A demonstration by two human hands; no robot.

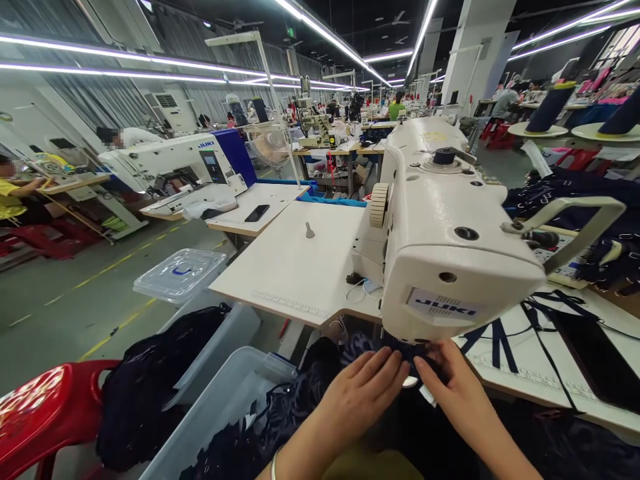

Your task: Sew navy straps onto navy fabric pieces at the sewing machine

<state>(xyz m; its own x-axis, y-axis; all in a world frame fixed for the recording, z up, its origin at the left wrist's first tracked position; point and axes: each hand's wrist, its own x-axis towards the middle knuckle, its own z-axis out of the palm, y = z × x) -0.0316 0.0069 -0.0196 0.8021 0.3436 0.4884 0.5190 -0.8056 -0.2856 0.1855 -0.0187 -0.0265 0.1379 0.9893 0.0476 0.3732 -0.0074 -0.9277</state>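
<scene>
Dark navy fabric (370, 343) lies under the head of a white JUKI sewing machine (450, 267). My left hand (363, 387) curls over this fabric, fingers together and tips close below the machine head; its thumb is hidden. My right hand (453, 383) pinches the fabric from the other side, thumb pointing left and the other fingers partly out of sight. Between the hands shows a small white tag-like piece (429, 395). The needle and presser foot are hidden behind the machine head. More dark cloth hangs down toward my lap.
Left of me, a translucent bin (200, 427) holds navy pieces beside a red stool (55, 407). The white table (290, 260) carries a small grey tool (309, 231). On the right lie navy straps (500, 343) and a dark phone (600, 360). Other people work farther back.
</scene>
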